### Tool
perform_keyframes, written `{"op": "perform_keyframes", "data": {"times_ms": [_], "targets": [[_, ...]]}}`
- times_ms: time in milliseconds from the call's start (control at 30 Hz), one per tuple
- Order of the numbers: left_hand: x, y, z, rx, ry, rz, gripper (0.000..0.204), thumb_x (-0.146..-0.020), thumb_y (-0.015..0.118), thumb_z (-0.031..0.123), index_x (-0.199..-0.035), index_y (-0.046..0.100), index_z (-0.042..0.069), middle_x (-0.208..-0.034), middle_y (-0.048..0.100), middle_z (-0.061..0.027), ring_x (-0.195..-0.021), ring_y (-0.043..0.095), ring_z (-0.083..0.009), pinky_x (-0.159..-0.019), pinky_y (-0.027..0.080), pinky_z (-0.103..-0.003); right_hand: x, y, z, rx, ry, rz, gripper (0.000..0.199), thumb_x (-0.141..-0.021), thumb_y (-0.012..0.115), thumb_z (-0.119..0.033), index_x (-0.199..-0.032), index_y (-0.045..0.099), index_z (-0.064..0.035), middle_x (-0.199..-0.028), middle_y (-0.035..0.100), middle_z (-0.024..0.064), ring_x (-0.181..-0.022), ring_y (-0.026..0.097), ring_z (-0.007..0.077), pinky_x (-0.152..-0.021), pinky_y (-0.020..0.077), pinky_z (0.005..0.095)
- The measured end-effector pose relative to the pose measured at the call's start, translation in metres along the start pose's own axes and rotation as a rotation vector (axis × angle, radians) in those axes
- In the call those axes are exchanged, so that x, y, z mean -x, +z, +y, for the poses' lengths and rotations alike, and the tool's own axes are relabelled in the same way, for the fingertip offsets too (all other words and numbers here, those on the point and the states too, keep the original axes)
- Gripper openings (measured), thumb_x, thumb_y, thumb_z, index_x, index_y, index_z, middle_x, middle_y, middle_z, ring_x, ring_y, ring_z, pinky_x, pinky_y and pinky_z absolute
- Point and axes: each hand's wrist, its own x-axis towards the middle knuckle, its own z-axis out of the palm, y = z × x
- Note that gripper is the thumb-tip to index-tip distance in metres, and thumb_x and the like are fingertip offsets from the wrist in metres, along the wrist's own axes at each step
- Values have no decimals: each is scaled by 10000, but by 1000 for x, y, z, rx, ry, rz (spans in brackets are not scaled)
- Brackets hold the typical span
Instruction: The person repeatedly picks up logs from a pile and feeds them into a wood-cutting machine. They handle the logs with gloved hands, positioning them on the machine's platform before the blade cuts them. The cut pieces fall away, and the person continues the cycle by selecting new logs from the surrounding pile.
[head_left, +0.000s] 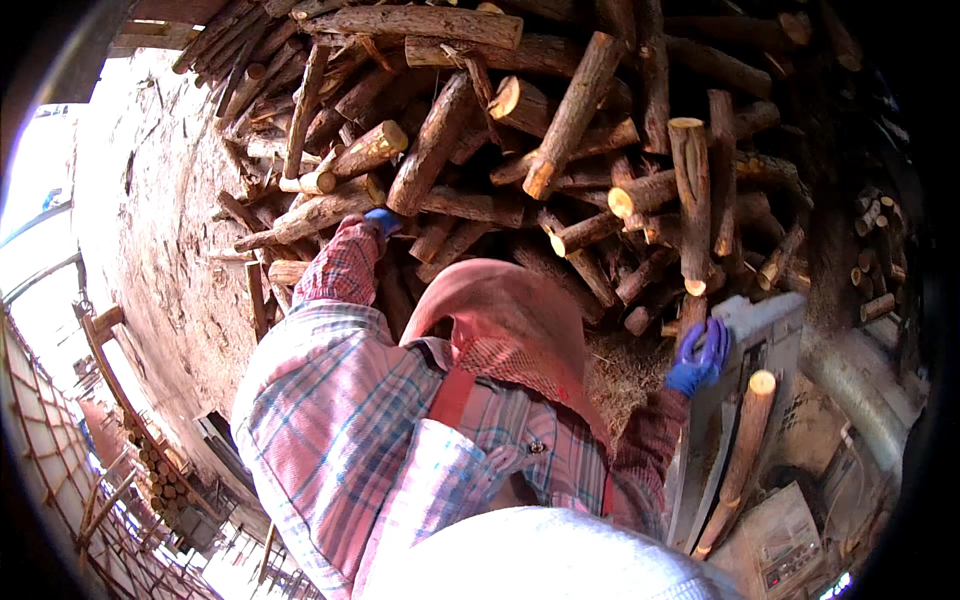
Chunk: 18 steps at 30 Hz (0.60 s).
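— Where's the log [320, 213] the left hand [382, 221] is on?

— Centre-left of the frame, low in the woodpile [560, 130], long axis running left and slightly down from the blue glove.

— Fingers?

— Hidden behind the wood; I cannot tell if they're closed on it.

— And the right hand [699, 358]?

— Right of centre, gloved fingers curled over the grey machine's [765, 325] edge, just beside another log [742, 450] lying on it.

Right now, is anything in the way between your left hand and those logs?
Nothing visible is. The blue-gloved left hand already lies against the bark-covered round brown logs of the heap. Only its own checked sleeve hides part of it.
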Motion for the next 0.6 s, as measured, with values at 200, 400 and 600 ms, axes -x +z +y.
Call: {"op": "perform_keyframes", "data": {"times_ms": [200, 400, 600], "targets": [[-49, -212, 161, 122, 218, 657, 650, -724, 730, 464, -1205, 590, 51, -1159, 624, -228, -1110, 586, -377, -939, 480, -434, -15, -5, -1, 128, -75, -133, 158, -886, 616, -76, -1002, 652, 24, -1000, 666, 183, -977, 623, 370, -883, 494, 449], [-174, -351, 261, -582, 498, 934, 1089, -684, 737, 612, -1521, 140, 252, -1556, 227, -103, -1422, 232, -331, -1086, 331, -540, 7, -4, 21, 298, -6, -292, 178, -908, 593, -105, -1027, 662, 8, -1016, 681, 165, -990, 633, 352, -906, 488, 443], [-238, -357, 242, -780, 575, 909, 1082, -645, 789, 562, -1506, 210, 254, -1479, 360, -140, -1303, 407, -386, -1010, 412, -534, 5, 3, 21, 336, 134, -306, 170, -891, 595, -93, -1003, 686, -5, -1021, 693, 152, -990, 641, 314, -925, 479, 404]]}}
